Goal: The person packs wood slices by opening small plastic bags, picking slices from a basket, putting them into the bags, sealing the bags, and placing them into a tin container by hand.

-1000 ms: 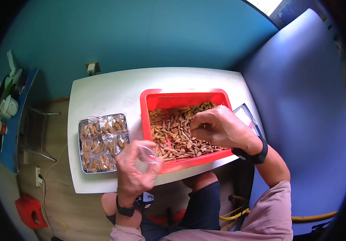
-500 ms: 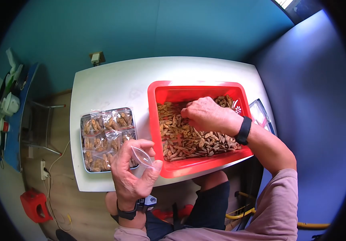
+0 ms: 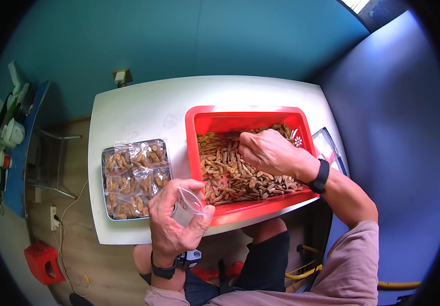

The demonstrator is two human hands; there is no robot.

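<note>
My left hand (image 3: 176, 219) pinches a small clear zip bag (image 3: 191, 202) near the front edge of the table, its mouth spread between thumb and fingers. No contents show in the bag. Over a red plastic basin (image 3: 192, 153), my right hand (image 3: 266, 150) is closed, fingers curled down into a heap of brown dried root slices (image 3: 260, 181); its fingertips are hidden. Left of the basin, a metal tray (image 3: 104, 186) holds several filled zip bags (image 3: 141, 155) in rows, with slices inside each.
The white table (image 3: 143, 109) stands against a teal wall. A dark-edged tray (image 3: 327, 145) with clear bags lies right of the basin. At the left are a blue side table (image 3: 28, 168) with items on it, a power strip (image 3: 54, 217) with cables, and a red stool (image 3: 45, 262).
My right hand has shifted slightly right within the basin, fingers still curled down. My left hand has moved a little right with the bag, its mouth still spread.
</note>
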